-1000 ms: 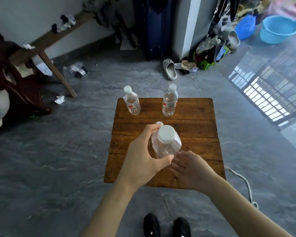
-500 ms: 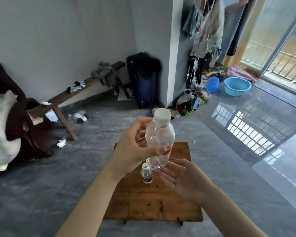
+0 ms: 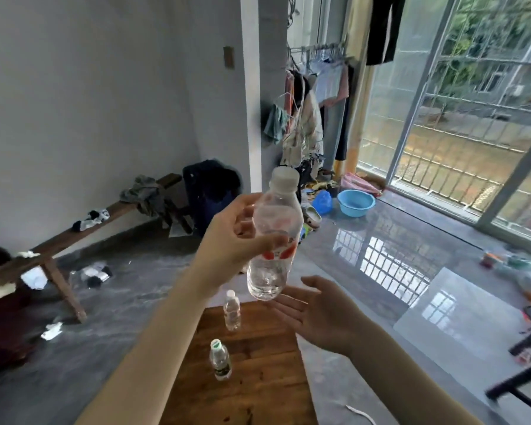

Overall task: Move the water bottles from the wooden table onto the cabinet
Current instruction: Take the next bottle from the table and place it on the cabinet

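Clearly the left hand [image 3: 236, 237] has one water bottle [image 3: 273, 240] lifted off the table, fingers and thumb wrapped round its upper body just under the shoulder, the white cap pointing up and tipped a little toward the upper right of the frame. That grip leaves the heavy lower half hanging free — which is probably why the right hand [image 3: 322, 314] sits just beneath and to the right of the bottle's base, palm up and fingers spread, holding nothing. I'd take it as a guard against a slip, or a hand getting ready to receive the bottle; the base looks very near the fingertips, though I cannot tell whether they touch.

Two more bottles stand upright on the wooden table [image 3: 270, 372] at the bottom centre: a far bottle [image 3: 232, 310] near the table's back edge, and a green-capped bottle [image 3: 219, 360] closer in — both lower in the frame than the held one and well apart from either hand. No cabinet shows anywhere, so the carry is barely begun.
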